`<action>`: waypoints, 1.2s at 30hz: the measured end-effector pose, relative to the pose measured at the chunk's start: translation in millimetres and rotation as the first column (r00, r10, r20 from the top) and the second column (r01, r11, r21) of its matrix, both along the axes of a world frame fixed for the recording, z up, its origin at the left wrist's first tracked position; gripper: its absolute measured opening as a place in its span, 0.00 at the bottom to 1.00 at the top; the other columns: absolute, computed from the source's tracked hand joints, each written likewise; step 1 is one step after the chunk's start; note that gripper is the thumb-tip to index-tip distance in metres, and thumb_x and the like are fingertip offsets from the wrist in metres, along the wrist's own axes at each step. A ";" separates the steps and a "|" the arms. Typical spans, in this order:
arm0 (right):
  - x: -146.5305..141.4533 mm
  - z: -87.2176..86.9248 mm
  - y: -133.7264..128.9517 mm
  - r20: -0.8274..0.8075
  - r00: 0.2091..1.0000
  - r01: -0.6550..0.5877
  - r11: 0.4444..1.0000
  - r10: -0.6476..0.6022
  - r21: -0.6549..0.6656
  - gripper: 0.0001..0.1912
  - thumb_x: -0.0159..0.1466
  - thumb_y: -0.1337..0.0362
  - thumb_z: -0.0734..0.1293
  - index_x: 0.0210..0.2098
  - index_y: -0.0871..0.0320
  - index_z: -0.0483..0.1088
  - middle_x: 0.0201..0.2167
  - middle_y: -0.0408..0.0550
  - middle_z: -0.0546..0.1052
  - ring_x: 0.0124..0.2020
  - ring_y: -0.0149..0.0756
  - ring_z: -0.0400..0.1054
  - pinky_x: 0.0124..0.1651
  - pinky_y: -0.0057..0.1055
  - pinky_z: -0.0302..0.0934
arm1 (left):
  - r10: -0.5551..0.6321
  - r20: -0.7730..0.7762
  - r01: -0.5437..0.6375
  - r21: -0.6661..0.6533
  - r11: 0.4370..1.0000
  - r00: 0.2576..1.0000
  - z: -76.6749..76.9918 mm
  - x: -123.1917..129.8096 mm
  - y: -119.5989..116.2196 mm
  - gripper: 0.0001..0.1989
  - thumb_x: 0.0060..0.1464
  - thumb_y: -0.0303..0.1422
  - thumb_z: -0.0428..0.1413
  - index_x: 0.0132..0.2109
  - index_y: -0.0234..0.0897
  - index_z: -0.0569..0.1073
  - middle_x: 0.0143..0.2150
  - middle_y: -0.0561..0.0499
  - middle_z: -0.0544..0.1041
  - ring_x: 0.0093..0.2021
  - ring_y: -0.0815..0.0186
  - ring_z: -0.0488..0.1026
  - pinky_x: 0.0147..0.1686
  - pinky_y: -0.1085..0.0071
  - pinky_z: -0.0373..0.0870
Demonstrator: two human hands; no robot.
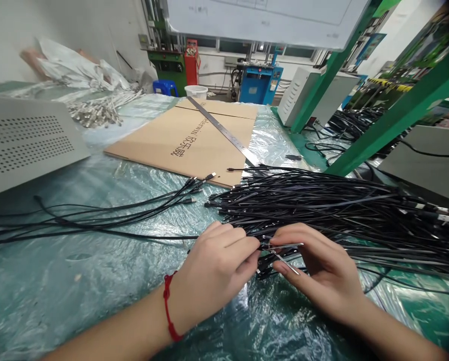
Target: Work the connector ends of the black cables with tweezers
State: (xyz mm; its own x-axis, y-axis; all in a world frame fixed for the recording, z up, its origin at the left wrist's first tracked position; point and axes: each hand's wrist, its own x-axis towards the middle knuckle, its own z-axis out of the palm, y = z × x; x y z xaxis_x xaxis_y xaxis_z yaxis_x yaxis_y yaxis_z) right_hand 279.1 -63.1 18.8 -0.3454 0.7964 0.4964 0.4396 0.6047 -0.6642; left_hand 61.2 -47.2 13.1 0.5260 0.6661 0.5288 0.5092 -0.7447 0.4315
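Note:
My left hand [220, 263] is closed, thumb and fingertips pinched on a black cable [149, 235] that runs in from the left. The bit of cable between the fingertips is mostly hidden. Just to the right, my right hand [318, 271] holds a small V-shaped metal tool [287, 260] between thumb and fingers. Its two thin arms spread towards my right palm, and its joined end meets the cable at my left fingertips. Whether it is snips or tweezers I cannot tell. Behind both hands lies a large pile of black cables [322, 205] with plug ends.
Several black USB cables [134, 205] lie apart on the left of the plastic-covered green table [96, 291]. A steel ruler [220, 128] rests across a cardboard sheet [153, 135]. A perforated grey box [29, 140] stands left; a green post [390, 115] rises right.

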 end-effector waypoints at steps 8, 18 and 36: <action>0.2 -1.6 1.4 0.024 1.000 -0.015 1.000 0.015 -0.004 0.13 0.63 0.69 0.71 0.47 0.52 0.73 0.42 0.48 0.75 0.43 0.35 0.72 0.43 0.29 0.70 | -0.001 -0.032 0.001 0.003 1.000 0.999 -1.2 -0.2 -0.3 0.07 0.64 0.26 0.52 0.36 0.36 0.72 0.29 0.56 0.66 0.31 0.67 0.61 0.33 0.66 0.55; -1.6 -0.2 4.5 0.129 0.991 -0.030 0.999 0.024 0.044 0.08 0.65 0.68 0.70 0.44 0.54 0.74 0.40 0.50 0.78 0.41 0.37 0.75 0.43 0.31 0.72 | -0.023 -0.129 0.024 0.011 1.000 0.991 -7.2 -0.2 2.5 0.09 0.64 0.26 0.52 0.33 0.36 0.68 0.29 0.55 0.66 0.31 0.66 0.60 0.33 0.65 0.54; -6.5 -8.5 11.1 -0.291 0.945 -0.007 0.886 -0.146 -0.464 0.11 0.65 0.59 0.70 0.46 0.55 0.71 0.29 0.43 0.74 0.29 0.30 0.72 0.33 0.25 0.70 | -0.041 0.003 0.040 0.103 0.994 0.999 3.5 -7.0 2.3 0.07 0.67 0.27 0.53 0.49 0.38 0.72 0.30 0.55 0.71 0.30 0.68 0.65 0.32 0.67 0.59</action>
